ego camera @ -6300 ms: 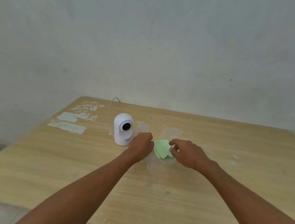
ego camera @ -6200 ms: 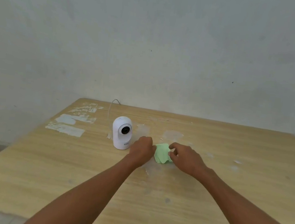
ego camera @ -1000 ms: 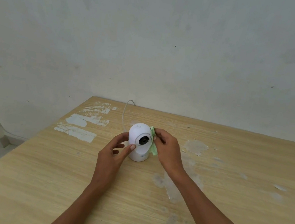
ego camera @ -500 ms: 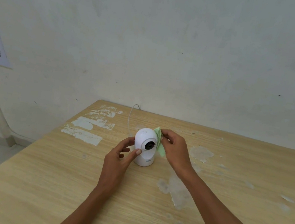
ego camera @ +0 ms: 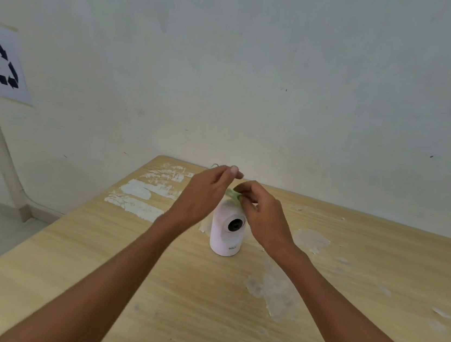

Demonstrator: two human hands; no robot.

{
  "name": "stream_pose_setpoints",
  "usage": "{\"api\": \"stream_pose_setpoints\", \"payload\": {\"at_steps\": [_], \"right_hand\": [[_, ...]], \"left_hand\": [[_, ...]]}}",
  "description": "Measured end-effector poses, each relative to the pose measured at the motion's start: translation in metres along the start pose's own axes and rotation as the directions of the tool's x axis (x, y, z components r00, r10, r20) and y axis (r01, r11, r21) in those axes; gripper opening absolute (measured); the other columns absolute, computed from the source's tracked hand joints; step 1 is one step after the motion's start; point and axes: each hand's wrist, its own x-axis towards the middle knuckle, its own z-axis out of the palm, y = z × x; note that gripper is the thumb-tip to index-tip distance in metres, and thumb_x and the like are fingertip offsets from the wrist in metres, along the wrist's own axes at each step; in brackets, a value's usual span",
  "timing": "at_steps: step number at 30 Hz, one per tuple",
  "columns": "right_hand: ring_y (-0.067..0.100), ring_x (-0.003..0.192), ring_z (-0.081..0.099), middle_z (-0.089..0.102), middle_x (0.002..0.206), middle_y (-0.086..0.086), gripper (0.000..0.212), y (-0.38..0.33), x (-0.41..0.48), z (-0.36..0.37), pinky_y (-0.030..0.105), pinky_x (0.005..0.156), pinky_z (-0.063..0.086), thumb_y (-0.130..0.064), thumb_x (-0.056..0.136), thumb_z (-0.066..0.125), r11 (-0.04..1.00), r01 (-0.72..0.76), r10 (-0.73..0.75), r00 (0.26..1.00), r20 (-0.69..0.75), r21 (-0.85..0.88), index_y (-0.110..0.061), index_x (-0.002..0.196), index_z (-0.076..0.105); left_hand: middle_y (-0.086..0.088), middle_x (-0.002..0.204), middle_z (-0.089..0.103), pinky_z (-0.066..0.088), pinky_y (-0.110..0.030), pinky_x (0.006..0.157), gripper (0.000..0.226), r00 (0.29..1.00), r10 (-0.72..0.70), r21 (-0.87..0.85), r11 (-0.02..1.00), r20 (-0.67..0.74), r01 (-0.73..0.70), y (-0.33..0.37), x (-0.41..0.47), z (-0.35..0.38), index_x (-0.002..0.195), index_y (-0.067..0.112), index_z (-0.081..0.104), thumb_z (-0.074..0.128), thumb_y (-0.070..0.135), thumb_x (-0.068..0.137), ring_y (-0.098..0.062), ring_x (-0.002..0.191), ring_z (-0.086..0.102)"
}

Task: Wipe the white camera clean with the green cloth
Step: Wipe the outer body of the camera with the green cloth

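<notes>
Scuffed wooden table (ego camera: 201,310), white camera (ego camera: 227,228) standing upright

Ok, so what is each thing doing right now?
white camera: upright on the table, lens uncovered.
green cloth: bunched, pressed on the camera's top.
right hand: pinching the cloth.
left hand: open, beside the camera.
table: scuffed with white patches.

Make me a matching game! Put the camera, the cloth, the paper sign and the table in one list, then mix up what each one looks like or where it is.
Things:
1. white camera
2. green cloth
3. recycling sign
4. wooden table

Clues:
A. stuck on the wall
B. pinched in the right hand
C. has patches of white residue
D. standing upright, lens facing us

Pairs: 1-D, 2-B, 3-A, 4-C
</notes>
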Motion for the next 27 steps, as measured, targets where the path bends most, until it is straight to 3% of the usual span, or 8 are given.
{"api": "stream_pose_setpoints", "payload": {"at_steps": [2,5,9,12,15,22,27], "right_hand": [[-0.006,0.102,0.065,0.072,0.108,-0.016,0.023,-0.004,0.000,0.003,0.008,0.081,0.048,-0.012,0.099,0.050,0.999,0.040,-0.037,0.998,0.058,-0.035,-0.025,0.113,0.064],[-0.011,0.100,0.063,0.072,0.107,-0.014,0.024,-0.002,-0.005,0.004,0.004,0.078,0.046,-0.010,0.096,0.051,1.000,0.021,-0.020,0.998,0.065,-0.002,-0.026,0.110,0.063],[-0.008,0.106,0.060,0.067,0.113,-0.011,0.030,0.004,-0.014,0.001,0.006,0.080,0.047,-0.003,0.092,0.050,0.998,-0.012,0.015,0.999,-0.043,0.060,-0.024,0.112,0.058],[-0.001,0.105,0.059,0.064,0.118,-0.008,0.036,0.010,-0.019,0.000,0.010,0.078,0.044,0.003,0.091,0.046,0.997,-0.060,0.066,0.988,-0.143,0.051,-0.025,0.111,0.057],[0.008,0.098,0.064,0.064,0.115,-0.006,0.030,0.019,-0.025,0.002,0.016,0.072,0.046,-0.001,0.093,0.047,0.993,-0.106,0.111,0.989,-0.092,0.057,-0.021,0.114,0.055],[-0.005,0.101,0.061,0.067,0.108,-0.008,0.014,0.026,-0.030,0.007,0.007,0.076,0.049,-0.011,0.097,0.055,0.996,-0.078,0.081,0.993,-0.085,0.041,-0.017,0.110,0.058],[-0.006,0.101,0.060,0.067,0.105,-0.007,0.012,0.026,-0.030,0.005,0.004,0.075,0.048,-0.008,0.097,0.055,0.999,-0.052,0.052,0.996,-0.079,0.003,-0.015,0.104,0.061]], "left_hand": [[0.014,0.099,0.073,0.047,-0.021,0.082,0.037,0.993,-0.019,0.055,0.998,0.120,0.012,0.001,0.007,-0.007,0.109,0.019,0.076,0.045,0.040,0.108,0.003,0.093,0.064],[0.004,0.108,0.077,0.055,-0.036,0.096,0.031,0.979,-0.033,0.094,0.996,0.201,0.014,-0.009,0.005,-0.010,0.112,0.015,0.075,0.052,0.034,0.107,-0.012,0.106,0.071],[0.011,0.122,0.074,0.051,-0.017,0.089,0.031,0.981,-0.023,0.078,0.997,0.194,0.007,-0.028,-0.003,-0.009,0.128,0.027,0.071,0.068,0.035,0.098,-0.001,0.110,0.069],[0.015,0.124,0.072,0.047,-0.013,0.081,0.032,0.977,-0.031,0.123,0.992,0.210,0.005,-0.034,-0.004,-0.004,0.127,0.030,0.072,0.071,0.035,0.095,0.001,0.105,0.066],[0.015,0.119,0.071,0.047,-0.014,0.080,0.027,0.985,-0.016,0.130,0.991,0.172,-0.007,-0.035,-0.002,0.000,0.122,0.029,0.076,0.071,0.034,0.096,-0.005,0.104,0.067],[0.008,0.111,0.073,0.055,-0.023,0.078,0.019,0.998,-0.031,0.072,0.997,-0.049,0.034,-0.045,-0.020,0.011,0.114,0.025,0.076,0.068,0.030,0.098,-0.013,0.093,0.071],[0.013,0.093,0.070,0.045,-0.005,0.057,0.011,0.975,-0.137,0.011,0.990,-0.177,0.141,-0.056,-0.032,0.015,0.103,0.023,0.073,0.064,0.030,0.101,0.000,0.075,0.064]]}}
